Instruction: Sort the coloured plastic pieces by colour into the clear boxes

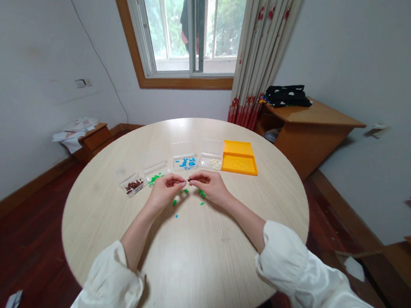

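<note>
My left hand and my right hand meet fingertip to fingertip above the middle of the table, both closed in a pinch. A tiny dark brown piece shows at the right fingertips. Whatever the left fingers pinch is too small to make out. Below the hands lie loose green pieces, another green piece and a small blue piece. Just beyond my left hand, green pieces sit in a clear box, partly hidden by the hand.
On the round table, an arc of clear boxes holds brown pieces, blue pieces and cream pieces. At its right end lies an open yellow case. A wooden cabinet with folded black cloth stands behind right.
</note>
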